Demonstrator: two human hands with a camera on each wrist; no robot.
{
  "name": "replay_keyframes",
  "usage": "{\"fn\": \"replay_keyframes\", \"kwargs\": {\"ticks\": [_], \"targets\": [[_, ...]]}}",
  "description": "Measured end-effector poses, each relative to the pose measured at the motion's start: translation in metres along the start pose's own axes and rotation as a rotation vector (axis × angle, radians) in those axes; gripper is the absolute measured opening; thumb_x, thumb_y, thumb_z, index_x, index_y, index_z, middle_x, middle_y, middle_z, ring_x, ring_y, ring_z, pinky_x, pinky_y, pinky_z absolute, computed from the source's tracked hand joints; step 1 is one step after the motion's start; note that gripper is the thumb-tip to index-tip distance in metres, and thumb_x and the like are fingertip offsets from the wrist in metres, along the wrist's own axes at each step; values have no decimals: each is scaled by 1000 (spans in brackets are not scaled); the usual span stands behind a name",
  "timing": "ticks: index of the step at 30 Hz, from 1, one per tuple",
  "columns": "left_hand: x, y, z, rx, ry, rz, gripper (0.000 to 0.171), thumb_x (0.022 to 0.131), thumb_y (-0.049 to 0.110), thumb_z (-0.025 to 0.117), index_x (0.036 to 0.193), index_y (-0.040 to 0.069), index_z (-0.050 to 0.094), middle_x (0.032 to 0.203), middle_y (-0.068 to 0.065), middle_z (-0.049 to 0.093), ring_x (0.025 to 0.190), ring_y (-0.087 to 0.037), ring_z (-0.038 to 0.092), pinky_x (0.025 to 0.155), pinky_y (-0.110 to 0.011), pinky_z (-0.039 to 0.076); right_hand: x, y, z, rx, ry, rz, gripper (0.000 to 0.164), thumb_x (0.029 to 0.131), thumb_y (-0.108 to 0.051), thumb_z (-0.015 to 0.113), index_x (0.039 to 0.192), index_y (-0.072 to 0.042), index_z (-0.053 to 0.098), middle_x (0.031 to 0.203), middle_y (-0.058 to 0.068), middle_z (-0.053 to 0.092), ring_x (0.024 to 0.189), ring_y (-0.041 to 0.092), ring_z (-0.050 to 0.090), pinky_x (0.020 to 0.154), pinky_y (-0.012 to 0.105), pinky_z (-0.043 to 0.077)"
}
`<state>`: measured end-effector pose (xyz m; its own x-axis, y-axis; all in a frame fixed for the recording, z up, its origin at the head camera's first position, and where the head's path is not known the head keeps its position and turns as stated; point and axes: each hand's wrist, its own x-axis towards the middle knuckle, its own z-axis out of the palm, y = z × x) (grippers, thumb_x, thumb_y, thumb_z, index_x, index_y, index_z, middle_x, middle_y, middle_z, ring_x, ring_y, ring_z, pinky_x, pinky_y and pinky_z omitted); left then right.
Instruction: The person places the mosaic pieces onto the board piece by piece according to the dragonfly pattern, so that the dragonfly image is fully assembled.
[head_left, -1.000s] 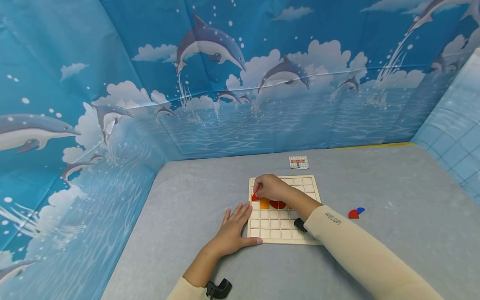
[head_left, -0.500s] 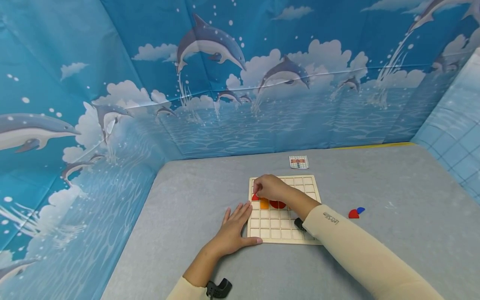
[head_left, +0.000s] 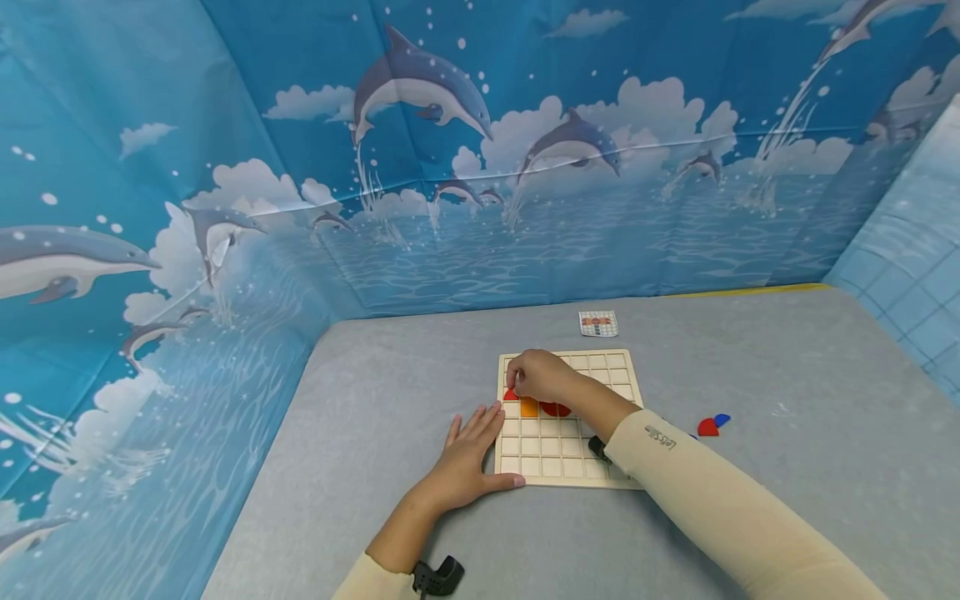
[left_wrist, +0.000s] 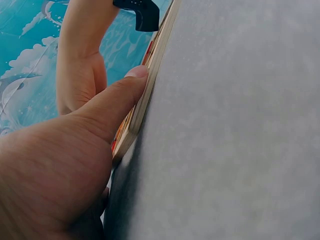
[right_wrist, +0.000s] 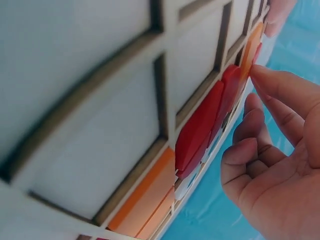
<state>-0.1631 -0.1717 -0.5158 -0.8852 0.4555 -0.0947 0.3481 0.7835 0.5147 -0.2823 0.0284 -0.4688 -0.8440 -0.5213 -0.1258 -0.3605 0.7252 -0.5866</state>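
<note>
A wooden grid board (head_left: pixel 550 468) lies on the grey table. My left hand (head_left: pixel 467 468) rests at its left edge with fingers spread, the thumb on the near left corner. My right hand (head_left: pixel 546 375) reaches over the board, thumb and forefinger pinching a small red curved piece (head_left: pixel 511 395) at the left column. Beside that piece is an orange square (head_left: pixel 529 407), then red rounded pieces (head_left: pixel 556 410). Another orange piece (right_wrist: pixel 145 200) sits in the grid in the right wrist view. My right hand and forearm hide part of the grid.
To the right of the board lie a loose red quarter-round piece (head_left: pixel 708 427) and a blue piece (head_left: pixel 722 420). Some blue shows at the right sleeve's edge. A small printed pattern card (head_left: pixel 597 323) lies behind the board. A dolphin-printed curtain (head_left: pixel 480 242) backs the table.
Both hands stay almost where they were. The right forearm has shifted slightly, covering the orange piece near the wrist, and a bit of blue now shows beside the sleeve.
</note>
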Motion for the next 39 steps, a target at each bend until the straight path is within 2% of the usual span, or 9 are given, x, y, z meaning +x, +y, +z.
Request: {"fn": "replay_keyframes", "kwargs": {"ticks": [7,12,19,23,29,34,39], "targets": [[1,0,1,-9,-2,7,106,84,65,71,163,16,21,172,7,12,160,-22,7,127,-59,-1,-10,12,-11,177,-14,45,9,94,-12,69,101,-14,74,82,3,63,67,16,53,62,28,45],[1,-2,1,-5,1,1,106,84,67,70,163,17,21,171,8,12,160,-22,7,127,-60,-1,-20,15,-20,262,-3,67,14,96,-17,68,109,-13,74,90,5,63,73,19,54,65,30,46],[-1,0,0,-21,3,-2,106,83,65,71,163,16,22,171,6,13,160,-23,8,127,-60,-1,-33,22,-33,331,74,55,23,96,-21,69,117,-12,72,91,6,63,73,24,55,62,31,48],[-1,2,0,-21,2,-5,106,83,65,72,163,16,22,171,6,14,160,-24,8,127,-60,-1,-46,27,-46,396,129,39,24,97,-21,68,118,-10,71,94,7,62,80,26,55,68,32,49],[-1,3,0,-15,4,-8,107,82,65,73,163,16,22,171,6,15,160,-23,8,127,-59,-1,-67,38,-63,420,212,20,23,99,-21,66,119,-10,71,98,8,63,87,26,57,75,33,51],[-1,2,1,-17,7,-7,107,82,64,74,163,16,22,171,5,15,160,-23,8,127,-59,0,-87,45,-78,441,243,59,25,101,-24,63,123,-13,68,105,8,63,91,24,58,80,31,53],[-1,2,1,-20,8,-8,107,82,64,74,163,16,22,171,6,14,160,-23,8,127,-58,-1,-107,50,-93,428,271,89,27,102,-25,62,126,-15,67,109,10,63,91,21,58,79,28,53]]}}
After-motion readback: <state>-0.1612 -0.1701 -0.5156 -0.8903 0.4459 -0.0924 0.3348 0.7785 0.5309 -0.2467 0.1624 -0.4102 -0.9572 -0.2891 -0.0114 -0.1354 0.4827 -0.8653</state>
